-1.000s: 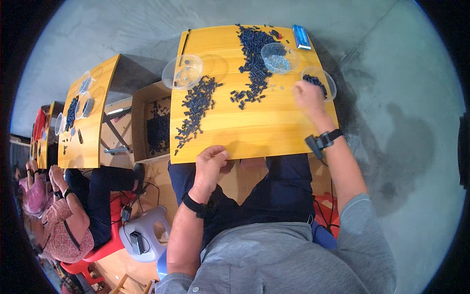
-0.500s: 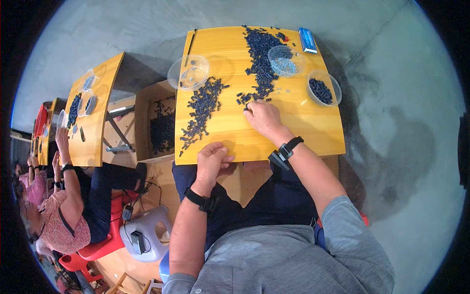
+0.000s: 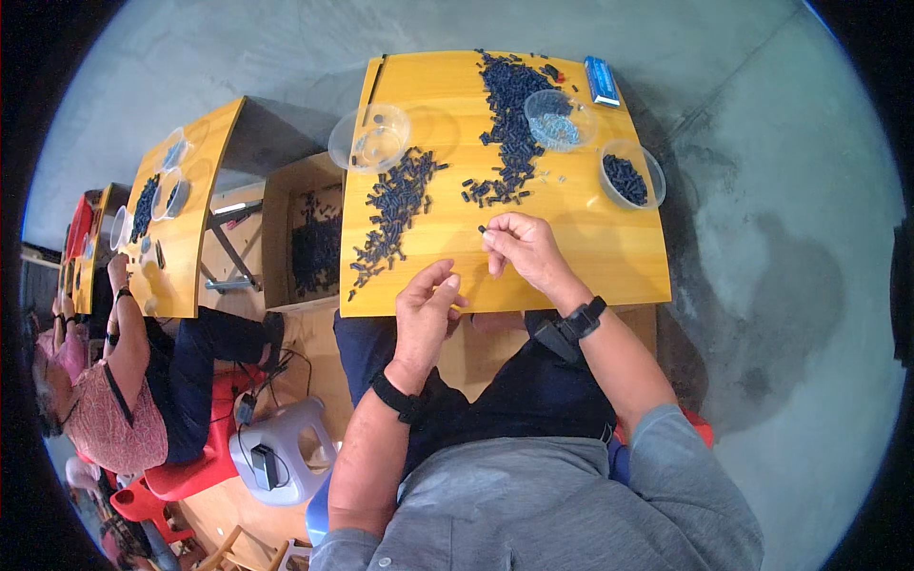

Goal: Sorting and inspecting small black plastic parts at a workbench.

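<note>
Worktop [image 3: 571,257] of yellow wood, with items recorded left to right. Clear bowl [image 3: 371,138] was set near the far left corner, a loose heap of small dark pieces [image 3: 395,205] strewn below it. Left hand [image 3: 426,309] was held at the near edge, fingers curled together, nothing visibly gripped. One small dark piece [image 3: 482,228] was pinched at the fingertips of the right hand [image 3: 524,249], just above the wood. Piece was judged light, stiff and easily dropped; a hold across its short middle was judged best. Second heap [image 3: 509,105], bowl of pale bits [image 3: 557,119] and bowl of dark pieces [image 3: 628,176] were noted beyond.
</note>
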The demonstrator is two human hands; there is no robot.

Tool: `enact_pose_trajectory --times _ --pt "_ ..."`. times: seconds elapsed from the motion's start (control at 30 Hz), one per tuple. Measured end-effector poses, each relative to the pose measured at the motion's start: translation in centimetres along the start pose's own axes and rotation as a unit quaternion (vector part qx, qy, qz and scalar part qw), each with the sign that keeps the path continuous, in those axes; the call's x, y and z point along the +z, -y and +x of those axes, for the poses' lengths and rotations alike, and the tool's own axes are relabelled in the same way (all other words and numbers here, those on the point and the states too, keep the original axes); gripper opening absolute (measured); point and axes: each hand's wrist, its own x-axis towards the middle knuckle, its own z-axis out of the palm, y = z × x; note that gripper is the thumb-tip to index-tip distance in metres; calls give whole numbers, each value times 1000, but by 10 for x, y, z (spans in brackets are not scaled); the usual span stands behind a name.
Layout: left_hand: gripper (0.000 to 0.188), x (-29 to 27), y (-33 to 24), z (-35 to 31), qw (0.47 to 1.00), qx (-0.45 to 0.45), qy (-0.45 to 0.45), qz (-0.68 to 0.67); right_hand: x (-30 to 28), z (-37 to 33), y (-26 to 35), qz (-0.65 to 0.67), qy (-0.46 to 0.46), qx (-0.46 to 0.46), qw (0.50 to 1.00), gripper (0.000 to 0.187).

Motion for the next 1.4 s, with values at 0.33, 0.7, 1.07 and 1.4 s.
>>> enact_pose_trajectory --times 0.33,0.7,1.07,1.4 --pt "22 16 -18 -17 993 71 59 -79 13 -37 31 78 120 -24 989 12" --pt "15 2 -25 -16 994 -55 89 -41 19 -53 49 -95 151 -6 984 9" --pt "11 -3 -24 -18 970 -101 165 -150 14 -53 53 -122 178 -93 972 8" --pt "14 -4 -20 -16 971 -77 129 -183 -31 -7 19 -135 -82 -1 987 12"
